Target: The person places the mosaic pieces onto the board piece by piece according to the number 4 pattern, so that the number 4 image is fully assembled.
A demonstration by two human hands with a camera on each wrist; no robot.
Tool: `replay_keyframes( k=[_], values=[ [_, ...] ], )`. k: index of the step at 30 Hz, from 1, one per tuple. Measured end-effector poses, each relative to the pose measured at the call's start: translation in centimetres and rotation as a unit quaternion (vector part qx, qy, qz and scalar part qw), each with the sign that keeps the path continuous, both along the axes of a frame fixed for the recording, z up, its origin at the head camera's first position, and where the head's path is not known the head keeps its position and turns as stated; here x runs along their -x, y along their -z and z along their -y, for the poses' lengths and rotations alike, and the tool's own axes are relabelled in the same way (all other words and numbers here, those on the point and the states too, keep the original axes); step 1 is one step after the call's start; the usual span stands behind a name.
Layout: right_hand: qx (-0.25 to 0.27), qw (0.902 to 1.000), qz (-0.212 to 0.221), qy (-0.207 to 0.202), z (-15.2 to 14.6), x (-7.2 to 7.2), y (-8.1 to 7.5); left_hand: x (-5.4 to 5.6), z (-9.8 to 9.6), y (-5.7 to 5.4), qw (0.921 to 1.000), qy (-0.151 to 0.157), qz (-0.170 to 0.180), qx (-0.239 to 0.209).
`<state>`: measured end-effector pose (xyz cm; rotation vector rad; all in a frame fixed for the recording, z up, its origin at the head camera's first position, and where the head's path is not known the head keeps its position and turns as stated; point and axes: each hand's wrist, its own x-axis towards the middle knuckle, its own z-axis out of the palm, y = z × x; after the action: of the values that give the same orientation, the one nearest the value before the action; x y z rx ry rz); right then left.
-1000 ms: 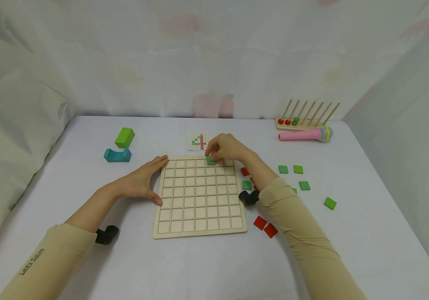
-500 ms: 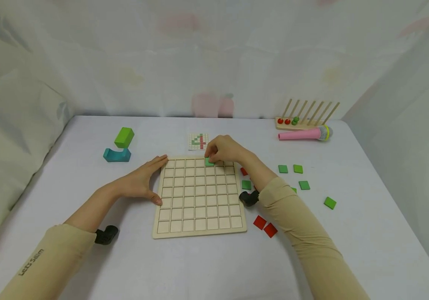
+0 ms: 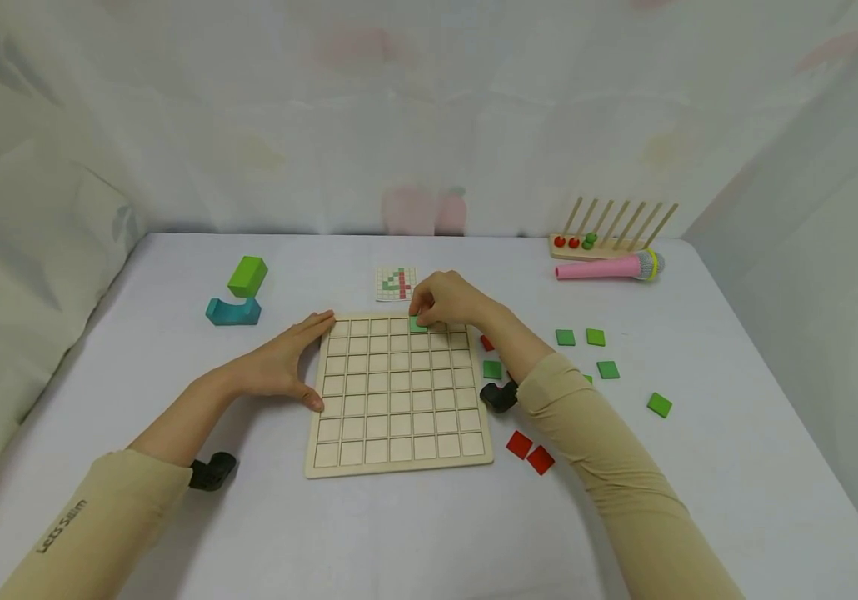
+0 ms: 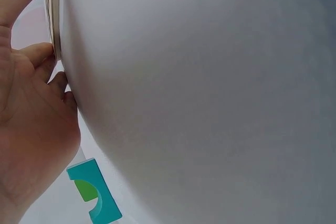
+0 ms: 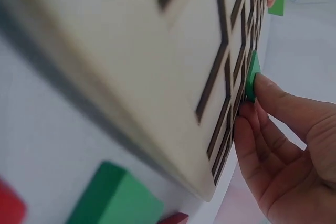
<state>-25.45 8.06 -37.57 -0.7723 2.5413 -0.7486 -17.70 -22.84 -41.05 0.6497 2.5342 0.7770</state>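
Note:
A wooden grid board lies flat in the middle of the table. My left hand rests along its left edge, fingers and thumb spread; the left wrist view shows those fingers touching the board's side. At the far row, right of the middle, my right hand pinches a green square tile. In the right wrist view the thumb is on the green tile, which sits at the grid surface; whether it is fully seated in a cell I cannot tell.
Behind the board lies a small pattern card. Loose green tiles and red tiles are scattered on the right. A teal block and green block stand left. A pegged bead rack and pink microphone are back right.
The green tile has gone from tilted above the far row to lying flatter on it, shifted slightly left with my right hand. My left hand has stayed in place.

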Motion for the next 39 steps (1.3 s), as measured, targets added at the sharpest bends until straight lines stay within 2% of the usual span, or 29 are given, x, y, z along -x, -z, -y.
replay_keyframes(
  k=[11, 18, 30, 39],
  values=[
    [0.004, 1.0, 0.0, -0.006, -0.2, 0.0, 0.2, 0.2, 0.0, 0.2, 1.0, 0.002, -0.004, -0.001],
    [0.002, 1.0, 0.001, 0.0, -1.1, 0.1, -0.6, 0.2, 0.0, 0.3, 1.0, 0.004, -0.007, 0.001],
    [0.017, 0.9983, -0.027, 0.048, -5.0, 1.0, -2.2, 0.2, 0.1, 0.2, 0.9999, 0.002, -0.009, 0.012],
    [0.019, 0.9962, -0.008, 0.084, -8.8, 1.3, -2.6, 0.0, 0.1, 0.1, 1.0, -0.001, -0.007, 0.007]
  ],
)
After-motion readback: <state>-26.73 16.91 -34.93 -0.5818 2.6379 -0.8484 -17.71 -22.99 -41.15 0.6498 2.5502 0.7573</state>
